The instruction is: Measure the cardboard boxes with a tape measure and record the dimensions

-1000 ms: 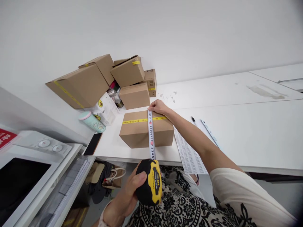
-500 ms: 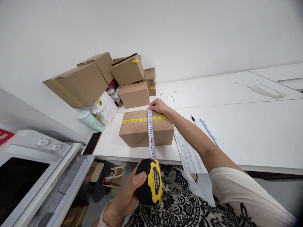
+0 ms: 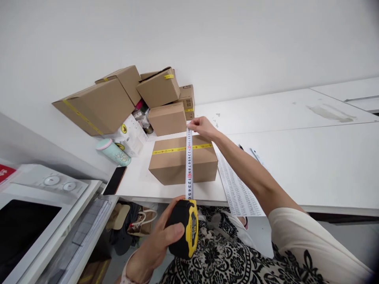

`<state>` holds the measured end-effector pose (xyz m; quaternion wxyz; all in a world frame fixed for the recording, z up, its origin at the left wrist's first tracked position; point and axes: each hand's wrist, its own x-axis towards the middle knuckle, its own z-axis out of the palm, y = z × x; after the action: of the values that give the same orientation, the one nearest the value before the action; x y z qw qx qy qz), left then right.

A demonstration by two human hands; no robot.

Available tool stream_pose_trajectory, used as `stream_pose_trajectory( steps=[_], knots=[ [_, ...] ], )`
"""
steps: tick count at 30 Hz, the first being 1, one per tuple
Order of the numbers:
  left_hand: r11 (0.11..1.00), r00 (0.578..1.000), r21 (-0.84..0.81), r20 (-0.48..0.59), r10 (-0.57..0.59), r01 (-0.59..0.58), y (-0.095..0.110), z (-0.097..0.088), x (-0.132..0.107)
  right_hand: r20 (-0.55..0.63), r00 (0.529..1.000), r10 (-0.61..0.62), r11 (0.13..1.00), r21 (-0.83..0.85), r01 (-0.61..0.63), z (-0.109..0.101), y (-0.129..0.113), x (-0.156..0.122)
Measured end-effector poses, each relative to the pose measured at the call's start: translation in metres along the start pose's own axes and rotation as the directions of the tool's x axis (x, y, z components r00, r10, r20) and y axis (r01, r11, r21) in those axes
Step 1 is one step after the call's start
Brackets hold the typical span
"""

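My left hand (image 3: 158, 234) is wrapped round the black and yellow case of a tape measure (image 3: 183, 228), held just off the table's front edge. From it the white blade (image 3: 189, 167) runs out over a brown cardboard box (image 3: 168, 157) with a strip of yellow tape along its top. My right hand (image 3: 204, 128) pinches the blade's far end, which is raised a little past the box's back edge. The box sits near the front of the white table (image 3: 296, 165).
Several more cardboard boxes (image 3: 97, 102) are stacked at the back left. A mint tumbler (image 3: 114, 152) leans near a dark phone (image 3: 115, 180). Printed sheets (image 3: 238, 189) and a pen (image 3: 241, 147) lie right of the box. At far left stands a microwave (image 3: 26, 228).
My right hand has moved back and up with the tape's end, away from the box's back edge. A little more blade shows, and the case has tilted slightly in my left hand.
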<state>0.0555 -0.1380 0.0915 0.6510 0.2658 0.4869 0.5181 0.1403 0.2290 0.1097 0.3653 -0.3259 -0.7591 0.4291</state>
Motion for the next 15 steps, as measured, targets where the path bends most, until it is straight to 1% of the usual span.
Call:
stream_pose_trajectory(
  steps=[1, 2, 4, 6, 8, 10, 12, 13, 15],
  knots=[
    [0.998, 0.999, 0.06, 0.004, 0.035, -0.036, 0.004, -0.003, 0.002, -0.065, 0.996, -0.063, 0.997, 0.033, 0.066, -0.01, -0.01, -0.004],
    [0.988, 0.997, 0.131, 0.007, 0.078, -0.079, 0.008, -0.005, 0.004, -0.133, 0.981, -0.139, 0.988, 0.048, 0.146, -0.021, -0.022, -0.011],
    [0.942, 0.985, 0.29, 0.007, 0.173, -0.168, 0.015, -0.008, 0.011, -0.244, 0.925, -0.289, 0.953, 0.016, 0.302, -0.039, -0.048, -0.032],
    [0.887, 0.969, 0.398, 0.013, 0.247, -0.232, 0.02, -0.009, 0.02, -0.27, 0.875, -0.402, 0.911, -0.017, 0.413, -0.05, -0.072, -0.063],
    [0.872, 0.967, 0.425, 0.039, 0.252, -0.244, 0.02, -0.011, 0.028, -0.271, 0.838, -0.473, 0.877, -0.052, 0.478, -0.053, -0.087, -0.098],
    [0.878, 0.97, 0.415, 0.063, 0.235, -0.24, 0.017, -0.014, 0.033, -0.309, 0.82, -0.482, 0.871, -0.061, 0.488, -0.052, -0.089, -0.129],
    [0.872, 0.971, 0.429, 0.072, 0.226, -0.235, 0.013, -0.018, 0.035, -0.338, 0.825, -0.453, 0.883, -0.046, 0.466, -0.053, -0.08, -0.149],
    [0.868, 0.974, 0.442, 0.079, 0.213, -0.226, 0.012, -0.021, 0.035, -0.343, 0.834, -0.433, 0.892, -0.034, 0.45, -0.054, -0.073, -0.154],
    [0.879, 0.982, 0.438, 0.115, 0.15, -0.186, 0.009, -0.024, 0.035, -0.336, 0.853, -0.4, 0.907, -0.009, 0.421, -0.057, -0.059, -0.155]
  ],
)
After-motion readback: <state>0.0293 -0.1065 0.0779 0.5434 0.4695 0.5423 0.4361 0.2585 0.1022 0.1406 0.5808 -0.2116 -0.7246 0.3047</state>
